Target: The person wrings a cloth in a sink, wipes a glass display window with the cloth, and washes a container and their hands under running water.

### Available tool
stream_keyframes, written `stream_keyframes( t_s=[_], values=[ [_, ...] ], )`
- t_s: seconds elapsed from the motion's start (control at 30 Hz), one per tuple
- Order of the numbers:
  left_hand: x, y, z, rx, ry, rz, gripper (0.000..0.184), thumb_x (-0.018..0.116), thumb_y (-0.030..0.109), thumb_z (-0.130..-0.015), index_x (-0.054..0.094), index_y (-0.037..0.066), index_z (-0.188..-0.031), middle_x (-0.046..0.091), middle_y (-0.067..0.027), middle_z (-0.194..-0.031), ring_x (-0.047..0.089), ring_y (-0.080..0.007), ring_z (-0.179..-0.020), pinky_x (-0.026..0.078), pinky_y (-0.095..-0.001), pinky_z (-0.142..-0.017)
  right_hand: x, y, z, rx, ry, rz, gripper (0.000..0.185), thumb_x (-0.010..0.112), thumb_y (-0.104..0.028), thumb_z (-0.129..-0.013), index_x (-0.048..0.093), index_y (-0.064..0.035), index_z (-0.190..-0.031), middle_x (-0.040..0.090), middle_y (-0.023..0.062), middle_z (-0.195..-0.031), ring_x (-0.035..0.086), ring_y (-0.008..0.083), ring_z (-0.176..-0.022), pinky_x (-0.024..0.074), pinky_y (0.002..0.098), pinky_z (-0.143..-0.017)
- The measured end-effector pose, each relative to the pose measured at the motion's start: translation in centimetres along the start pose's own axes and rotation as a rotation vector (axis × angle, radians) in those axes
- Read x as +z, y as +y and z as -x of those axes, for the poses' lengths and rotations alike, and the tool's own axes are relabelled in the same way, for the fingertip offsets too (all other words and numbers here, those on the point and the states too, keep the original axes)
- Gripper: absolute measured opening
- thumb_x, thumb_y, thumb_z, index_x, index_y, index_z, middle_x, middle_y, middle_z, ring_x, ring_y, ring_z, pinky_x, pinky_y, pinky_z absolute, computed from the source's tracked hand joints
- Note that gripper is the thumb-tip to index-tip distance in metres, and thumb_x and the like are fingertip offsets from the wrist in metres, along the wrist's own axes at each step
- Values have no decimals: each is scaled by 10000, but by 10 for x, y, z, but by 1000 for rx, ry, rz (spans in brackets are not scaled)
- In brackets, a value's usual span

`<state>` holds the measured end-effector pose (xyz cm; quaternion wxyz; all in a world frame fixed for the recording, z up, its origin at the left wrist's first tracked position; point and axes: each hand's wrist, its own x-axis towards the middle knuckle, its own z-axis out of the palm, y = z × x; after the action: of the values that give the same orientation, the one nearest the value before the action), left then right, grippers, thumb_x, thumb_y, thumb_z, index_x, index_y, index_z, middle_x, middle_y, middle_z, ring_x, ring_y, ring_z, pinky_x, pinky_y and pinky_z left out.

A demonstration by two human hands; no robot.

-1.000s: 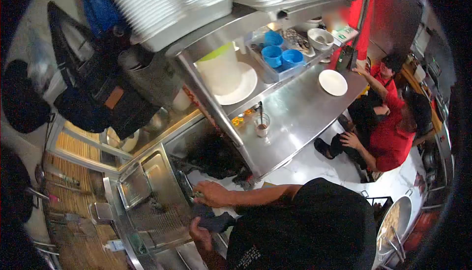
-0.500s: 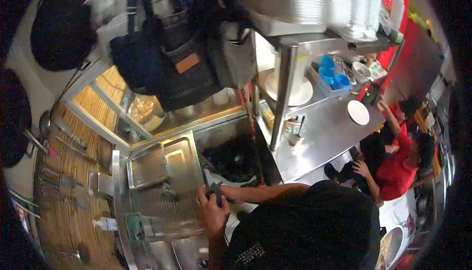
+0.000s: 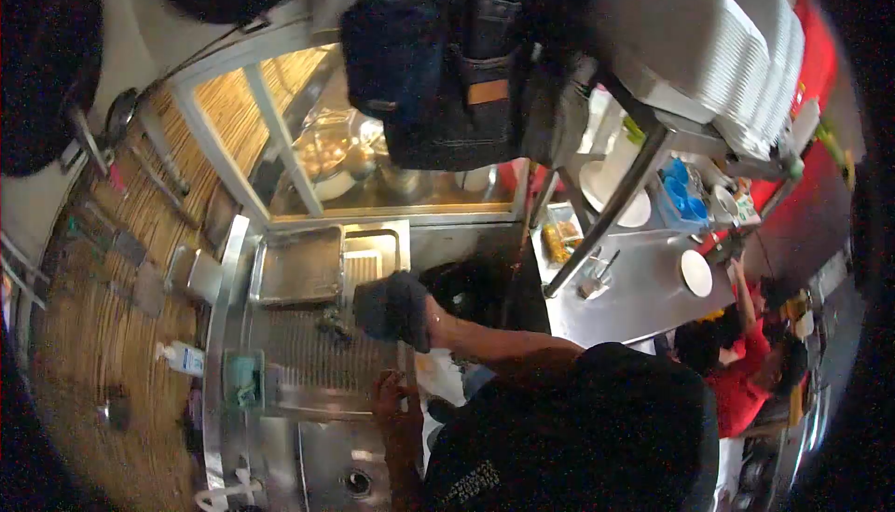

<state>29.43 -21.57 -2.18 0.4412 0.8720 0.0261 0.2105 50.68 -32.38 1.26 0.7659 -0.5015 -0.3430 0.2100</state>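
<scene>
My right hand [image 3: 431,322] reaches left over the steel counter. A dark, rounded, cloth-like item [image 3: 390,307] is at its end and hides my fingers; motion blurs it, so I cannot tell whether it is worn or held. Below it, apart from the item, my left hand [image 3: 396,398] has loosely bent fingers with nothing visible in them. Beneath both hands lies a ridged steel drainboard [image 3: 298,349]. Just beyond the dark item are a small dark clump [image 3: 334,324] and a shallow metal tray [image 3: 298,267].
A sink basin [image 3: 340,456] is at the bottom, beside a green container [image 3: 244,380] and a pump bottle [image 3: 182,358]. Dark bags [image 3: 466,92] hang ahead. At right, a steel table [image 3: 634,293] holds a white plate [image 3: 695,273]; a person in red [image 3: 750,372] is beyond.
My hands have separated. The right has moved up and left with the dark item, which both were touching earlier; the left is lower. The view has shifted, and more of the sink shows.
</scene>
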Motion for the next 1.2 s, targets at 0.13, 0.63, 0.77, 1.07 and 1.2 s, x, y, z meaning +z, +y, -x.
stream_keyframes(
  t_s=[0.13, 0.63, 0.77, 1.07, 1.2],
  values=[
    [-31, 5, 8, -53, 120, 10, 179, 665, 80, -901, 671, 30, -1072, 603, -175, -1191, 647, -327, -1029, 581, -378, -786, 39, -66, -48, 193, 125, -548, 576, 497, -518, -1025, 557, -46, -1348, 636, 76, -1213, 617, 225, -1045, 507, 361, -940],
    [-71, -31, 71, -457, 711, -89, 143, 646, 166, -944, 680, 34, -990, 658, -149, -1053, 654, -310, -943, 547, -409, -827, -37, -67, -418, -747, 306, 920, 442, 493, -377, -987, 607, -22, -1224, 578, 217, -1211, 538, 399, -1115, 406, 509, -991],
    [-52, -53, 79, -691, 799, 89, 154, 647, 173, -947, 667, 24, -982, 658, -144, -1038, 661, -278, -910, 566, -376, -785, 1, -133, -536, -1573, 353, 1173, 679, 570, -289, -900, 414, 24, -1482, 224, 384, -1587, 165, 561, -1490, 116, 636, -1219],
    [-10, -98, 15, -905, 699, 126, 121, 667, 104, -910, 646, 36, -1008, 647, -132, -1062, 645, -257, -968, 562, -361, -801, -44, -30, -671, -1407, 155, 1897, 571, 566, -187, -938, 500, -42, -1487, 565, 272, -1356, 480, 477, -1308, 292, 607, -1178],
    [-24, -104, -37, -829, 631, 12, 104, 652, 51, -907, 648, 49, -1010, 647, -126, -1074, 637, -243, -968, 545, -342, -785, -50, 74, -659, -802, -217, 2182, 591, 565, -274, -964, 450, -48, -1498, 551, 289, -1328, 489, 463, -1273, 336, 575, -1155]
  ],
)
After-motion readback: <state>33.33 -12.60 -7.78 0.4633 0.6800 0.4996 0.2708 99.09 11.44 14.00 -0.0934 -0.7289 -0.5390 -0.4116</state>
